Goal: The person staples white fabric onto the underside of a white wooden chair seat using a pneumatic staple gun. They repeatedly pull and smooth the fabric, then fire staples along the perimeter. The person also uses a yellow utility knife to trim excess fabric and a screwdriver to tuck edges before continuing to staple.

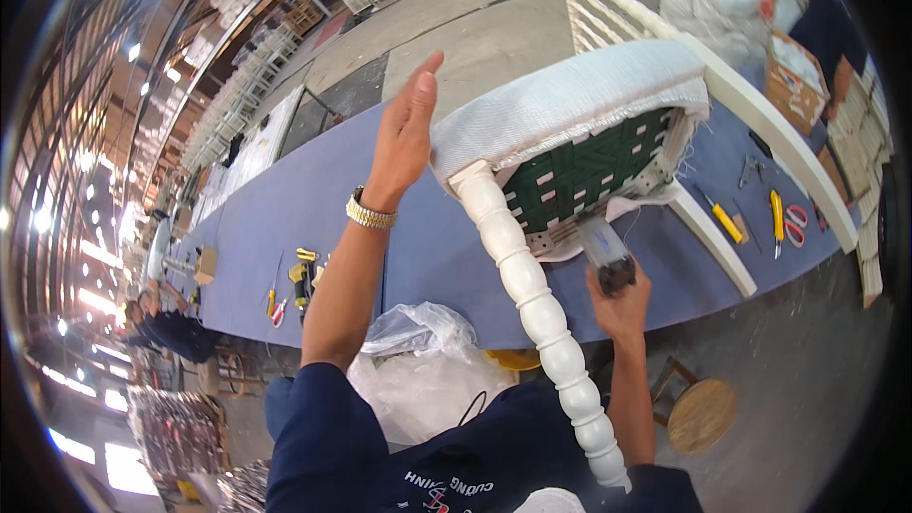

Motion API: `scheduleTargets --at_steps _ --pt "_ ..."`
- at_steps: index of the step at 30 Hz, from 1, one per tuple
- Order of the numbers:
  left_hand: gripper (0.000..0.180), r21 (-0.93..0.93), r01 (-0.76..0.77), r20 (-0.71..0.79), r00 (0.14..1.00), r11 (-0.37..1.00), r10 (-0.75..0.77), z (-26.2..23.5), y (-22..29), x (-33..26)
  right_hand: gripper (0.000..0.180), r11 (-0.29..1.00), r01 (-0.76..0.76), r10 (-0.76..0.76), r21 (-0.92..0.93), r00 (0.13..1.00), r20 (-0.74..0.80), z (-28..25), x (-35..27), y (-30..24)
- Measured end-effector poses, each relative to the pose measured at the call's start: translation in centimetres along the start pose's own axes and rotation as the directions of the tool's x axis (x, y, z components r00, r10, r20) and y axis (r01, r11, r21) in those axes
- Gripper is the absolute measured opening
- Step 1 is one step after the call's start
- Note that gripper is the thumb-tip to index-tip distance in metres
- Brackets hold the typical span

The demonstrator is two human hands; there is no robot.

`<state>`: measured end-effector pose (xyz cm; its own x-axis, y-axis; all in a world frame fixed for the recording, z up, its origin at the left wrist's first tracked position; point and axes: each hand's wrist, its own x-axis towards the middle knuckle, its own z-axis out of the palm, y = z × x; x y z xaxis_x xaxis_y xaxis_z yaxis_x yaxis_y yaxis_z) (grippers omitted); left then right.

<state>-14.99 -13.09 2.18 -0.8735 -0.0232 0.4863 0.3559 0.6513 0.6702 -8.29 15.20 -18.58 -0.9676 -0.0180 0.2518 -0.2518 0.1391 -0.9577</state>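
Note:
A cream wooden chair [543, 309] with turned, beaded legs lies tipped on the blue-covered table [285, 180]. White fabric [570, 90] wraps its padded seat, and its frayed edge folds over the underside. Dark green woven webbing [589, 166] fills the seat frame. My left hand [407, 133] is raised at the seat's left edge, fingers stretched out, holding nothing; whether the palm touches the fabric I cannot tell. In my right hand [622, 304] is a grey staple gun [603, 245], its nose up at the near edge of the seat frame.
Yellow-handled screwdrivers [724, 220] and red-handled scissors [795, 223] lie on the table at right. More hand tools [300, 275] lie left. A clear plastic bag [413, 361] and a round stool [701, 415] are near me. Another person [817, 19] works beside a cardboard box [796, 81].

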Motion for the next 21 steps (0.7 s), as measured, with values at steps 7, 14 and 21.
scheduleTargets --at_steps 7,14,21 --pt "0.079 0.048 0.309 0.233 0.921 0.95 -0.311 -0.3 -2.4 -2.0 0.025 0.896 -0.387 0.391 -0.218 0.92 -0.028 -5.4 -4.3 6.7" --pt "0.087 0.247 0.145 0.475 0.843 0.958 -0.25 -1.7 -2.7 -0.1 0.03 0.918 -0.28 0.308 -0.281 0.949 0.063 -6.5 -5.3 8.3" --pt "0.083 0.371 0.203 0.622 0.67 0.906 -0.404 -0.2 -0.6 5.2 0.033 0.942 -0.096 0.149 -0.322 0.979 0.142 -6.5 -6.1 6.9"
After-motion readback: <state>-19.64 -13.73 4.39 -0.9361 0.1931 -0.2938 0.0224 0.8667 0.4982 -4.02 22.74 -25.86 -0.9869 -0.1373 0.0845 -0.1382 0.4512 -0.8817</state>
